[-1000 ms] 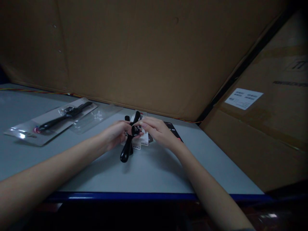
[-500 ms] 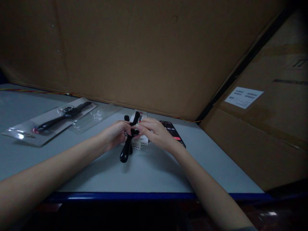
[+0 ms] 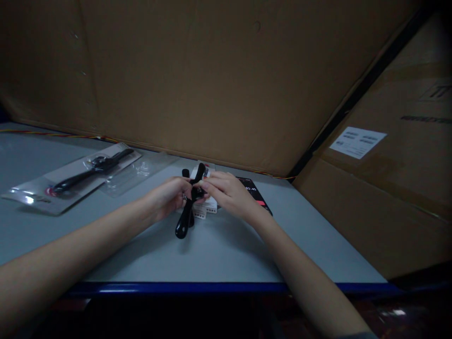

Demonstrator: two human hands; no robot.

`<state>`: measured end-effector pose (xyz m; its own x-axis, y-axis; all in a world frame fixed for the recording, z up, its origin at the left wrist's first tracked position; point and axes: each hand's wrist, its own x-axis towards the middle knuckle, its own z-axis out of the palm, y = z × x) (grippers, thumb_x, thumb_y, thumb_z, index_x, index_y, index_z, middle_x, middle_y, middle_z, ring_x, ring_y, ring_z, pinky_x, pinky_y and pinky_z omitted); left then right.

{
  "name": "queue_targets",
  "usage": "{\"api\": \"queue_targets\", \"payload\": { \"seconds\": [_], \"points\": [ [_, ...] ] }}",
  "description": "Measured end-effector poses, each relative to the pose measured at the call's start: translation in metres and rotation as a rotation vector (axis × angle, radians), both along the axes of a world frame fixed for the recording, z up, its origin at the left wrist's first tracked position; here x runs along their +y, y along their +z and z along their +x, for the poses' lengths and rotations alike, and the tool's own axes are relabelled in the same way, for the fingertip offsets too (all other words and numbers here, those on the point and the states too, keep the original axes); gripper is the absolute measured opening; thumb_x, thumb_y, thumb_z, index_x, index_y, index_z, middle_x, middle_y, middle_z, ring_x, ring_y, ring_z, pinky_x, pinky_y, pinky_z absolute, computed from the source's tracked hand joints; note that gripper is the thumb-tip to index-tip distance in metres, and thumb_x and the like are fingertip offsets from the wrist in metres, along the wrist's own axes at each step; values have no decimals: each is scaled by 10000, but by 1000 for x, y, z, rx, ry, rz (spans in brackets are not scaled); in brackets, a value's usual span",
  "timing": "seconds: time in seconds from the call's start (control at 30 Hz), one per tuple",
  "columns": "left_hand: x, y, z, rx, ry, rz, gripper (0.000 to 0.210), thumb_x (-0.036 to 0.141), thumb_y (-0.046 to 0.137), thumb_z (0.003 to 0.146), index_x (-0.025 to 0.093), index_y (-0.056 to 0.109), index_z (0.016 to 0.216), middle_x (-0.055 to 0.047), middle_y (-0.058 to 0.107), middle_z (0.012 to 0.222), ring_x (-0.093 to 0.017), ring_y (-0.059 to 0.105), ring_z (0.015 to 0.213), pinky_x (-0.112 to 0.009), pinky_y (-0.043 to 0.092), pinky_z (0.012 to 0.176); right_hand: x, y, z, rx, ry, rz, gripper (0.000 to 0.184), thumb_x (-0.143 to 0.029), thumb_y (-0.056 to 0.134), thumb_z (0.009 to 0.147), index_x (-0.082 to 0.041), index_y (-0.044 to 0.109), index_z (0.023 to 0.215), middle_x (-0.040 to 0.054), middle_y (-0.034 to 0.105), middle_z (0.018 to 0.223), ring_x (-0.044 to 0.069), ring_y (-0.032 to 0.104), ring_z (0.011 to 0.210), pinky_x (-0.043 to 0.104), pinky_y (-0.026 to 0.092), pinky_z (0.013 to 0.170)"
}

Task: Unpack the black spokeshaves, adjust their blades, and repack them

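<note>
Over the table, a black tool point(image 3: 183, 222) with a rounded glossy handle stands tilted between my two hands. My left hand point(image 3: 173, 194) is closed around its middle from the left. From the right, my right hand point(image 3: 228, 192) pinches at the same middle part, fingertips close together. A small dark mechanism shows there, mostly covered by my fingers. Another black handle point(image 3: 186, 173) is partly visible behind the tool. White printed cards point(image 3: 211, 206) lie beneath and behind my hands, partly hidden.
A phone point(image 3: 257, 192) showing a timer lies right of my hands. To the left are a similar black tool in a blister pack point(image 3: 76, 193) and a clear plastic shell point(image 3: 129, 176). Cardboard point(image 3: 212, 94) walls the back and right; a blue edge point(image 3: 176, 288) runs along the front.
My right fingers have shifted slightly at the tool's middle, and more of the dark mechanism shows. The tool and my left hand stay almost in place.
</note>
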<state>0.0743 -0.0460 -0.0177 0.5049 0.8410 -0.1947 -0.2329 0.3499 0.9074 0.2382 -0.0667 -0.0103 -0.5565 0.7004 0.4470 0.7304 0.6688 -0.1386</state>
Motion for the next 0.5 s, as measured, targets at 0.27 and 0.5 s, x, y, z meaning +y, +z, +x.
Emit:
{"api": "queue_targets", "payload": {
  "seconds": [0.27,0.5],
  "points": [
    [1,-2,0,6,-32,10,331,-78,403,539,89,562,776,-73,649,698,-140,642,661,-212,521,615,0,-1,-1,27,-105,-1,359,-324,314,924,-166,535,690,7,589,692,118,510,671,260,285,636],
    [0,0,-1,27,-42,30,311,-66,410,563,94,559,784,-49,639,652,-125,629,573,-182,499,513,0,-3,-5,155,26,-175,395,-365,301,922,-167,577,722,-4,559,643,97,497,617,225,306,584]
  ]
}}
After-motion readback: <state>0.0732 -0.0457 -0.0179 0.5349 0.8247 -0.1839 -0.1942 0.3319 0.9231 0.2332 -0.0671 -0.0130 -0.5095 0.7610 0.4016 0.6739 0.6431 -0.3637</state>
